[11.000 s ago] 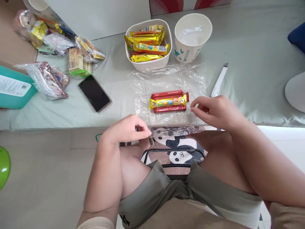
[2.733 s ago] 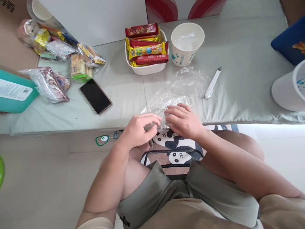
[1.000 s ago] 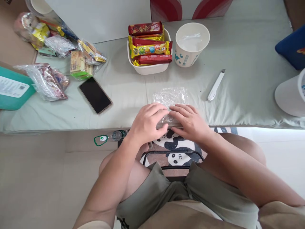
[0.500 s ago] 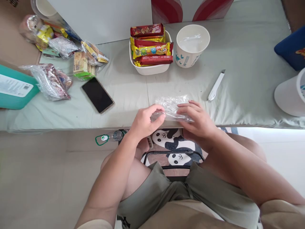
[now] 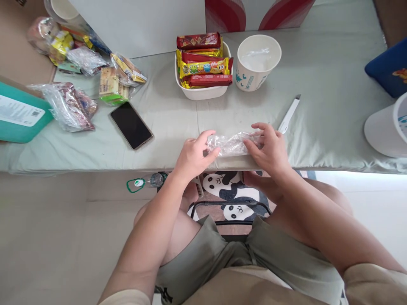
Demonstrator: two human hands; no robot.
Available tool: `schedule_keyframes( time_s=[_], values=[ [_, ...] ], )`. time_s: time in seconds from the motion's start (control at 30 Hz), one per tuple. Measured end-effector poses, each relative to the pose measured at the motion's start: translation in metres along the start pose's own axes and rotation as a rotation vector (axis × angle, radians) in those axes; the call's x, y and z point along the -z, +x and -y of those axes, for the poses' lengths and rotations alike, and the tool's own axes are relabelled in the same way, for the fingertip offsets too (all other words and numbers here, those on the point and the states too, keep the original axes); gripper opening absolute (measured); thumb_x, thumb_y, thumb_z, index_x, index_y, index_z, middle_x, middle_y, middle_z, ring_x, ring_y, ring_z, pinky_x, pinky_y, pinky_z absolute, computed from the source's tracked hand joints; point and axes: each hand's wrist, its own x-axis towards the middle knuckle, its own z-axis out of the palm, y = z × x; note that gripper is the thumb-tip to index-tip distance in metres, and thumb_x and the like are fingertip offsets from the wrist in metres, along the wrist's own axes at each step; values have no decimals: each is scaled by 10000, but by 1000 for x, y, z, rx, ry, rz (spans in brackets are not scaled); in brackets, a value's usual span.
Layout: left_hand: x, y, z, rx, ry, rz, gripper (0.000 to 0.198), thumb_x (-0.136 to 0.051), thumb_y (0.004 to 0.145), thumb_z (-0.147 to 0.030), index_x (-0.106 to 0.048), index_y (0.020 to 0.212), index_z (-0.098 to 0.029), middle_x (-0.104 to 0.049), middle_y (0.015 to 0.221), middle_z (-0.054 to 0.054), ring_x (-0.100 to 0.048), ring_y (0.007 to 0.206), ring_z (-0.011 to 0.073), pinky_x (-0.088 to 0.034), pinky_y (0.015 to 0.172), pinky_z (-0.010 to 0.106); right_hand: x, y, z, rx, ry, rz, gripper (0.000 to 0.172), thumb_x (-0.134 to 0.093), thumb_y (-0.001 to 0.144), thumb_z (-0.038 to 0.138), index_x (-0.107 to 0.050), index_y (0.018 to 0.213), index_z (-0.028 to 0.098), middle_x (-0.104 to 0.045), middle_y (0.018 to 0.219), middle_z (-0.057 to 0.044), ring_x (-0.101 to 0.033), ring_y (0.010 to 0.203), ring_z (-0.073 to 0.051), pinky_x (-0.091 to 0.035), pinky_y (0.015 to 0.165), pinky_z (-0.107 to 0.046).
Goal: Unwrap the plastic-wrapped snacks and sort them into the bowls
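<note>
A crumpled clear plastic bag stretches sideways between my hands, close to the front edge of the cloth-covered surface. My left hand curls its thumb and fingers around the bag's left end. At the right end, my right hand grips the film between thumb and curved fingers. Just beyond my right hand lies a white utility knife with its tip pointing away. Behind the bag stands a white tub filled with wrapped snack bars. Beside it, a paper bucket has clear plastic inside.
A phone lies at the left, near bagged snacks and a teal container. A white bucket and a blue object stand at the right. A bottle is on the floor below the edge.
The plastic went from lying flatter to being bunched into a narrower strip. My right hand has shifted slightly right and away from me, now around the bag's end.
</note>
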Motion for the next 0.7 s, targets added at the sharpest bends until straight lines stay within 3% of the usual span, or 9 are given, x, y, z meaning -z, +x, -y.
schedule_keyframes(
  time_s=[0.1, 0.23, 0.33, 0.47, 0.6, 0.7],
  values=[
    [-3, 1, 5, -18, -5, -89, 341, -599, 931, -197, -623, 1271, -199, -712, 644, -49, -703, 693, 160, -564, 859, 350, -3, 4, -3, -40, -58, -49, 397, -607, 854, 369, -563, 1227, 241, -547, 618, 53, -654, 767, -245, -420, 1023, -531],
    [-6, 2, 10, -42, 83, -159, 194, -604, 878, -148, -691, 1040, -209, -603, 567, -74, -575, 557, 125, -535, 767, 326, -5, 3, -4, -49, -137, -38, 451, -606, 828, 379, -579, 1246, 214, -601, 722, -6, -649, 929, -296, -388, 1019, -532],
    [-9, 3, 7, -75, 102, -231, 157, -621, 893, -255, -695, 1022, -207, -656, 694, -19, -636, 702, 166, -535, 817, 358, -5, 2, -3, -33, -179, -11, 480, -605, 830, 388, -585, 1271, 202, -640, 812, -44, -627, 982, -316, -385, 1000, -528],
    [-12, 6, 2, -36, -72, -220, 315, -522, 974, -429, -668, 1130, -197, -742, 1051, 89, -683, 981, 219, -544, 871, 367, -6, 2, -3, -15, -190, 11, 485, -599, 841, 402, -588, 1285, 206, -649, 839, -51, -607, 988, -316, -381, 996, -525],
    [-10, 11, -2, 120, -269, -170, 457, -354, 1040, -536, -665, 1136, -216, -715, 801, 29, -660, 768, 182, -504, 701, 319, -7, 1, -3, -2, -193, -5, 471, -601, 845, 394, -586, 1280, 214, -648, 827, -46, -599, 976, -312, -377, 1000, -530],
    [-11, 13, -6, 167, -258, -145, 333, -623, 924, -512, -698, 1073, -224, -682, 714, -13, -614, 701, 158, -477, 677, 296, -9, 1, -2, 6, -201, -6, 460, -589, 852, 389, -584, 1279, 216, -646, 821, -48, -600, 975, -315, -377, 996, -531]
  ],
)
